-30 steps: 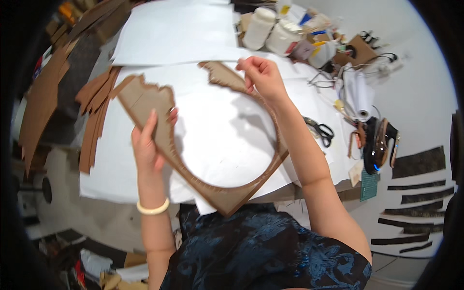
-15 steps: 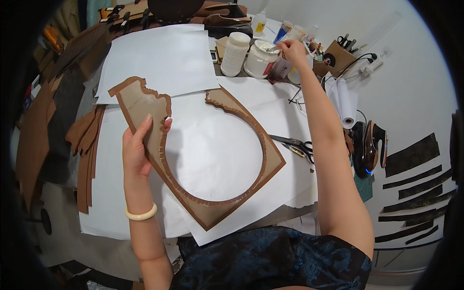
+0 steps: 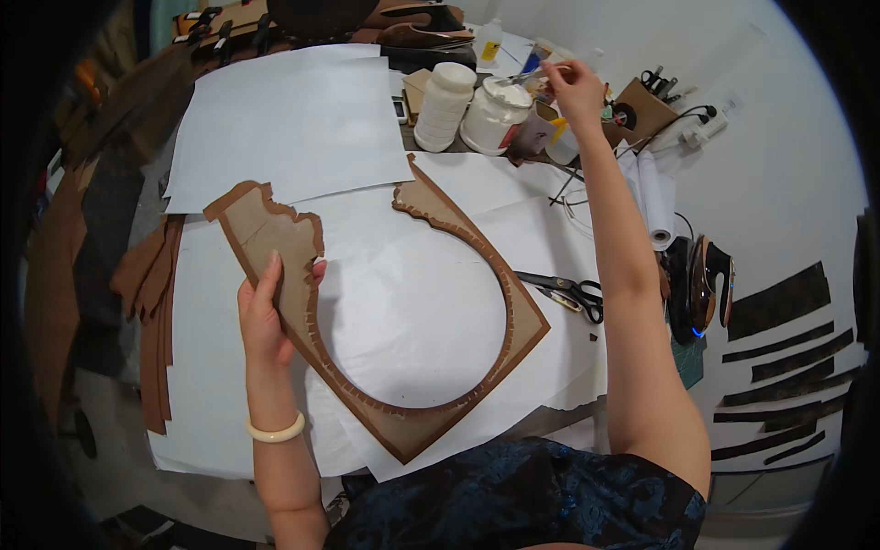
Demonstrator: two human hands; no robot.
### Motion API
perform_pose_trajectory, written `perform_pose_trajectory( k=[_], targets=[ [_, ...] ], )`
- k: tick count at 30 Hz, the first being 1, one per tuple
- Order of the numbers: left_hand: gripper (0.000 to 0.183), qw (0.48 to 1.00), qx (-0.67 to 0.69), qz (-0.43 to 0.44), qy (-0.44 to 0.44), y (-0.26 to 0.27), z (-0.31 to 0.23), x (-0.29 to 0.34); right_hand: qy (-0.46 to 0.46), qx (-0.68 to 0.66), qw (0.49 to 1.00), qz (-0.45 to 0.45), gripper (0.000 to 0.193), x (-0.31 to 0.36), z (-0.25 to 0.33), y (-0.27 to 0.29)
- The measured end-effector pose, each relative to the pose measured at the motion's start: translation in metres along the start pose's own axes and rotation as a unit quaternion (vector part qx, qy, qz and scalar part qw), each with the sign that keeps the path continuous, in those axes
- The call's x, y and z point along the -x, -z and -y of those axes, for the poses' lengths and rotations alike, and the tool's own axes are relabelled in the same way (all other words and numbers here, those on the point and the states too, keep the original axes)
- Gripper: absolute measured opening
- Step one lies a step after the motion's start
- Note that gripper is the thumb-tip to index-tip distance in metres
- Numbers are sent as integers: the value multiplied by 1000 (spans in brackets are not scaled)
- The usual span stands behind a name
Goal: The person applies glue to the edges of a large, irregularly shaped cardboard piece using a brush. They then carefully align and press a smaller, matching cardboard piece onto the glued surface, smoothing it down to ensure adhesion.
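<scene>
My left hand (image 3: 263, 316) grips a brown-edged leather panel (image 3: 302, 341) along its left arm, thumb on top and fingertips curled round the inner edge. The panel's face is beige-grey, with a large round cutout, notched turned-in edges and ragged ends. My right hand (image 3: 577, 94) is at the back right, pinching a slim silver tool (image 3: 522, 77). The tool's far end lies over the mouth of an open white jar (image 3: 496, 115) with white paste in it. Whether its tip touches the paste I cannot tell.
White paper sheets (image 3: 284, 128) cover the table under the panel. Beside the open jar stands a tall white bottle (image 3: 446, 107). Black scissors (image 3: 573, 291) lie right of the panel, near a small iron (image 3: 710, 280). Brown leather strips (image 3: 158, 321) hang at the left.
My right hand has moved up and slightly right, and more of the silver tool shows above the jar. The panel and my left hand sit a little lower in view.
</scene>
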State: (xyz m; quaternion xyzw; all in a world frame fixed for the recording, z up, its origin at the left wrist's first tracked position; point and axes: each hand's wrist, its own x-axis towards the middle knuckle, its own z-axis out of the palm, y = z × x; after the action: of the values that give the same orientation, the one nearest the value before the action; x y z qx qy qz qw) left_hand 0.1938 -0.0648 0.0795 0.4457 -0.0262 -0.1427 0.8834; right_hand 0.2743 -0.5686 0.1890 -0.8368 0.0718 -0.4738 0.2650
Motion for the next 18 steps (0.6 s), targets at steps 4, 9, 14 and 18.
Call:
perform_pose_trajectory(
  k=[4,9,14,18],
  targets=[
    [37,998,-57,-24,-19,8,1,3,-25,-210,976,44,22,53,86,-3],
    [27,999,-10,-22,-43,10,8,1,32,-355,910,212,15,149,180,-7],
    [23,999,-22,-25,-36,13,9,1,117,-328,898,270,10,187,215,-21],
    [23,997,-31,-26,-64,13,12,0,28,-360,874,324,15,185,214,-34]
  ],
)
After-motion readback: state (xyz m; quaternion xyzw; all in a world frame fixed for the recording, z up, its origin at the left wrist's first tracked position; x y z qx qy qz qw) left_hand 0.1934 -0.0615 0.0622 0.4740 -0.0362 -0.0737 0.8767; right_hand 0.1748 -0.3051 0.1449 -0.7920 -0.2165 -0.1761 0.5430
